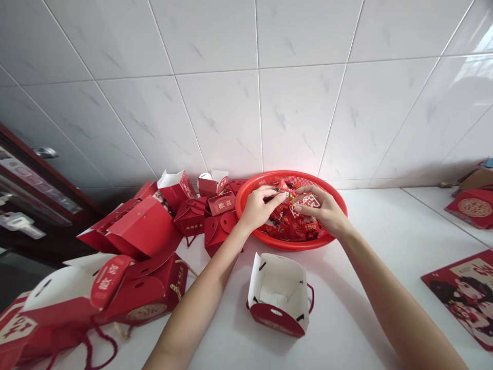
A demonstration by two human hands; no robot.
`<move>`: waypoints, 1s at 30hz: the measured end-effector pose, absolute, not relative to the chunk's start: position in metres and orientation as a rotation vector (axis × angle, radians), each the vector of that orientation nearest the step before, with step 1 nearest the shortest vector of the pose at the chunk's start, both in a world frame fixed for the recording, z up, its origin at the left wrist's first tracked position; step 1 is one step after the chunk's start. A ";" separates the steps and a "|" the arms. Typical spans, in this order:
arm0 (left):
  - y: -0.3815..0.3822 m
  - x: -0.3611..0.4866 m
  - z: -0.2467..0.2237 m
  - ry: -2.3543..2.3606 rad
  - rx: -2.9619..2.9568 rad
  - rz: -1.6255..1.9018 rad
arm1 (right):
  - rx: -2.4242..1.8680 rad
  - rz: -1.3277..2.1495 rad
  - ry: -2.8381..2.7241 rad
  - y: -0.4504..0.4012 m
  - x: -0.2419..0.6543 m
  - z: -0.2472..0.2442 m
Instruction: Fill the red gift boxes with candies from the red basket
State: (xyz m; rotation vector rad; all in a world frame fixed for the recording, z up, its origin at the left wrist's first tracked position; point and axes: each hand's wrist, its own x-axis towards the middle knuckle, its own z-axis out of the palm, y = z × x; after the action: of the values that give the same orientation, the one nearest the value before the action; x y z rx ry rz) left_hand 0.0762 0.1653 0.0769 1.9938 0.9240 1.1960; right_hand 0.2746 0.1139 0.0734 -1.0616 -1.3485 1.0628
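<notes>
Both hands are over a red plastic basket (246, 226) heaped with red-wrapped candies (287, 226). My left hand (264, 206) reaches in from the left, thumb and fingers closed in a pinch around a small wrapped candy partly hidden by the fingertips. On the right side, my right hand (321, 208) grips a red-and-white patterned packet (307, 203) between thumb and fingers. Nearer to me, between my forearms, an open red gift box (279, 298) shows its white inside; its bottom looks bare, and a dark red cord handle hangs at its right side.
Several red gift boxes (144, 293), some closed and some with raised flaps, crowd the left of the white counter (346, 318). A printed red box or card (466, 298) lies at right, with another red box (472, 208) behind it. A tiled wall (300, 113) rises behind the basket.
</notes>
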 end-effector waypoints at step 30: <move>0.157 0.083 0.075 0.843 1.752 0.977 | -0.926 0.959 -1.461 0.111 0.278 0.074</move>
State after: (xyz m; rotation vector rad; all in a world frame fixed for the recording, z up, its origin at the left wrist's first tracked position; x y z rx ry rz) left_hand 0.0832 0.1568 0.0752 1.7520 0.8433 0.9773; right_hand 0.2782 0.1111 0.0737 -0.9259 -1.4613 0.9585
